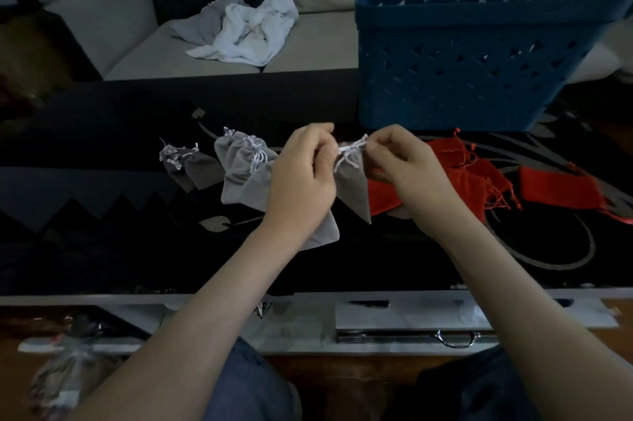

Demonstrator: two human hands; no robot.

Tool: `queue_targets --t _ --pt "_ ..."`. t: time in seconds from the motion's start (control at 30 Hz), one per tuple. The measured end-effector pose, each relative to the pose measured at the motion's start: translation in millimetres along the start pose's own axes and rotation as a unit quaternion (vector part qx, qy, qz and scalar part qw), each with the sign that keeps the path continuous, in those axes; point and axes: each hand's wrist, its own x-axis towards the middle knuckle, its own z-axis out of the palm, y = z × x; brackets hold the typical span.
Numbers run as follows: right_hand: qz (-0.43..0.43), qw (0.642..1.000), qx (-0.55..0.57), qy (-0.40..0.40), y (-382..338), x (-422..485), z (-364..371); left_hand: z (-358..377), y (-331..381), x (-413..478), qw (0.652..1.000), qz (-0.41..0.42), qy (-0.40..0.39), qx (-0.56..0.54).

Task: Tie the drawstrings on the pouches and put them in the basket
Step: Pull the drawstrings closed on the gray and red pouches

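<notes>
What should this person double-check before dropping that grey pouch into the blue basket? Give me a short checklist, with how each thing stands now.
1. Grip: left hand and right hand each pinch the white drawstring: ok.
2. Mouth of the grey pouch gathered shut: ok.
3. Knot finished and tight: cannot tell.
4. Blue basket upright, top open, on the table beyond the right hand: ok.
5. Room inside the basket: cannot tell, its inside is hidden.
</notes>
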Motion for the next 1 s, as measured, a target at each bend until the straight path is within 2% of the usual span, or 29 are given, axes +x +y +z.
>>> queue_targets --t 0.07,0.1,0.2,0.37,0.5,0.57,0.63,0.7,0.83,0.9,1.0 --pt "0.028 0.989 0.124 -0.070 -5.6 -3.1 0.1 -3.2 -0.2 0.0 0.998 -0.056 -0.013 -0.026" --pt "0.027 0.986 0.135 -0.097 -7.4 -5.8 0.9 -4.6 -0.4 0.0 0.997 -0.073 -0.013 -0.029" --pt "0.004 0.990 0.056 -0.126 -6.2 -11.3 5.8 -5.9 -1.0 1.0 0.995 -0.092 -0.015 -0.025" --pt "0.010 0.994 -0.057 -0.088 2.7 -7.9 7.6 -11.0 -7.0 0.5 0.992 -0.111 -0.064 -0.016" --pt "0.027 0.991 -0.131 0.002 9.2 -2.3 2.9 -20.6 -10.6 -1.9 0.982 -0.107 -0.142 0.063" --pt "0.033 0.990 -0.133 0.040 10.9 0.2 1.2 -22.9 -14.6 -4.6 0.963 -0.109 -0.200 0.146" --pt "0.053 0.988 -0.140 0.041 11.9 0.7 1.1 -24.7 -22.5 -7.1 0.921 -0.107 -0.285 0.242" --pt "0.053 0.990 -0.130 -0.006 12.0 -0.4 2.3 -28.9 -28.9 -7.0 0.890 -0.102 -0.336 0.291" --pt "0.010 0.987 -0.059 -0.151 14.6 -3.9 19.1 -35.5 -32.8 -4.6 0.896 -0.039 -0.334 0.291" --pt "0.000 0.983 -0.093 -0.159 23.0 -3.4 30.8 -36.9 -38.0 -3.3 0.900 -0.042 -0.331 0.281" --pt "0.015 0.975 -0.153 -0.159 32.5 -0.3 42.9 -38.5 -48.0 -1.4 0.909 -0.099 -0.311 0.258"
